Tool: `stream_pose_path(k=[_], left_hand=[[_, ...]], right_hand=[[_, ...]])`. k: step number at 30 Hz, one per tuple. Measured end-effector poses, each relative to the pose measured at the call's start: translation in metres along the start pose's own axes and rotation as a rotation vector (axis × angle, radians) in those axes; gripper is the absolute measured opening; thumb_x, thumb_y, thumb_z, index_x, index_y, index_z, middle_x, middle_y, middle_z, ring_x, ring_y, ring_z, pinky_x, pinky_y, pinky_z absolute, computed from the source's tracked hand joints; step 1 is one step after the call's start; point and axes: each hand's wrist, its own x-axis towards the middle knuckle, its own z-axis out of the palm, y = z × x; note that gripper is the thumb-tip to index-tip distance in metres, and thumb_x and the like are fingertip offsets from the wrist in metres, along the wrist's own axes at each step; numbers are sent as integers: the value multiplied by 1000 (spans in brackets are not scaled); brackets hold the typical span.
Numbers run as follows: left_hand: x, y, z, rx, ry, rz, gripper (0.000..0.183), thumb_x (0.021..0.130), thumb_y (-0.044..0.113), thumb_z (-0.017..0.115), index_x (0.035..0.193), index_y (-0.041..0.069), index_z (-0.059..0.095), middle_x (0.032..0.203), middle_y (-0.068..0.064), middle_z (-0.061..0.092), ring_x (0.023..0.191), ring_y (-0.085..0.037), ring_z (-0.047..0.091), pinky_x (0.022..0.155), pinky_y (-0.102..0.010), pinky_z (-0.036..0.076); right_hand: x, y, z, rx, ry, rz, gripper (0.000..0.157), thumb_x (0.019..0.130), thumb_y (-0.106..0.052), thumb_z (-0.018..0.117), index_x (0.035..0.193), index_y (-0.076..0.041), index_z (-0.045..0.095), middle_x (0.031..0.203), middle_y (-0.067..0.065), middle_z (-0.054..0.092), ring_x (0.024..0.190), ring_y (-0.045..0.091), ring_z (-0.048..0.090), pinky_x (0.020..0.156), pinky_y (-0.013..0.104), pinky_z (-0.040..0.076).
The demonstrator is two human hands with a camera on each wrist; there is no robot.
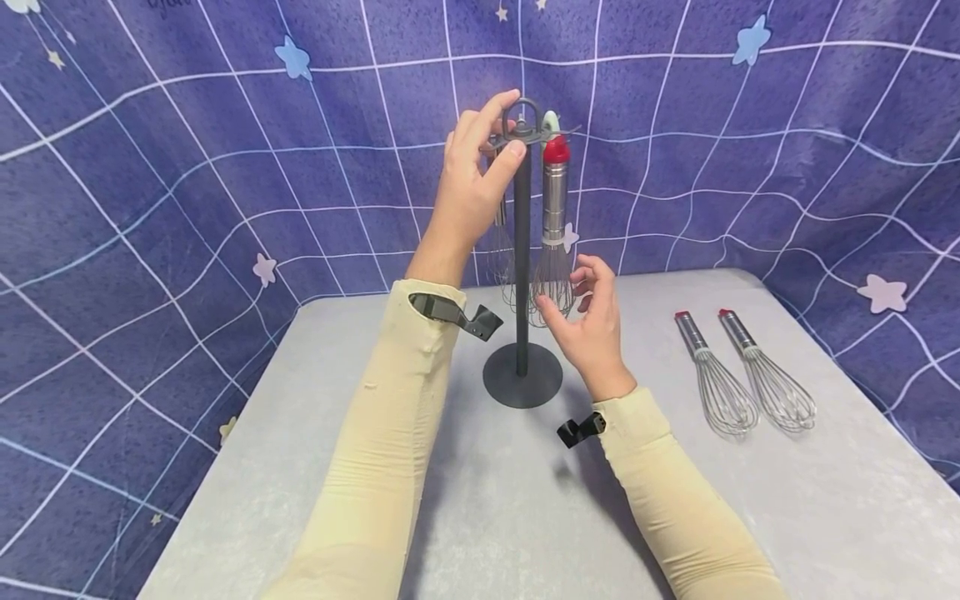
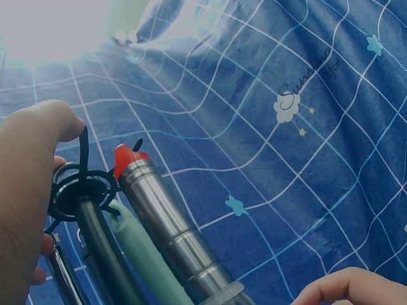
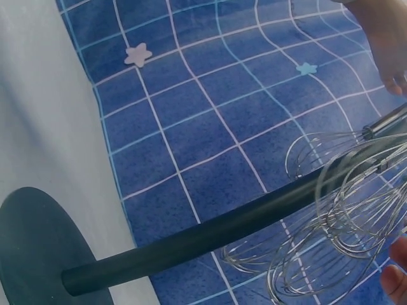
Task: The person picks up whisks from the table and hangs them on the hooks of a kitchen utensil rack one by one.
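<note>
A dark utensil stand with a round base stands upright on the table. My left hand holds its top, index fingertip on the upper loop and thumb at the hook ring. A whisk with a red end cap and steel handle hangs on the right side of the ring. Behind it hangs a utensil with a pale green handle. Another metal-handled whisk hangs on the left side. My right hand is beside the red-capped whisk's wires, thumb and fingers spread apart; contact is unclear.
Two red-capped whisks, a left one and a right one, lie side by side on the grey table, right of the stand. A blue gridded curtain with stars surrounds the table at the back and sides.
</note>
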Motion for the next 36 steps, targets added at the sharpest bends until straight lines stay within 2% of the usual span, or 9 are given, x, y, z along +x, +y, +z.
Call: stream_pose_path(k=[6,10,14,18,22,27,33,36], left_hand=[[2,2,-4,27,-35,-23,55,95,33,55,146,13,54,119,-5,57,99,-14,43,86,-27,35],[4,4,-8,37,-78,-46,54,96,32,55,147,16,52,123,-4,57,106,-13,44,90,-29,35],[8,7,-15,4,-114,-63,50,97,26,55,145,12,54,125,-6,63,117,-13,43,99,-29,36],[12,10,-22,-26,-152,-100,46,98,24,53,143,12,57,123,-7,66,121,-15,44,101,-32,35],[17,13,-29,-44,-205,-139,44,100,24,52,143,14,57,118,-8,68,118,-16,51,101,-32,37],[25,16,-37,-103,-252,-176,40,101,22,50,138,11,60,109,-9,67,112,-19,59,102,-30,39],[37,18,-41,-23,-313,-185,37,101,23,50,134,13,61,101,-6,64,103,-18,59,96,-29,40],[41,18,-42,-2,-342,-206,35,101,24,50,133,14,60,99,-4,64,99,-18,58,93,-31,41]], right_hand=[[3,2,-2,34,14,24,68,83,-22,81,137,-6,43,110,17,57,91,32,54,72,42,40],[6,-1,-5,55,35,37,70,81,-14,81,138,-3,42,111,23,56,93,37,54,73,46,38],[9,-13,-10,84,54,56,67,81,-6,78,135,4,40,110,29,53,93,43,51,73,47,37],[14,-31,-19,97,64,56,62,84,-4,74,133,9,38,109,34,50,93,48,48,73,43,37],[19,-38,-28,98,97,52,60,86,-7,72,133,11,38,108,36,49,92,48,47,73,40,37],[23,-33,-36,117,167,80,59,86,-7,72,133,8,40,107,33,49,91,42,48,73,36,38],[27,-28,-44,128,224,127,56,86,-8,71,133,1,43,106,27,51,91,32,50,74,34,39],[28,-29,-47,128,241,144,55,86,-8,70,134,0,44,107,28,51,92,34,49,75,33,39]])
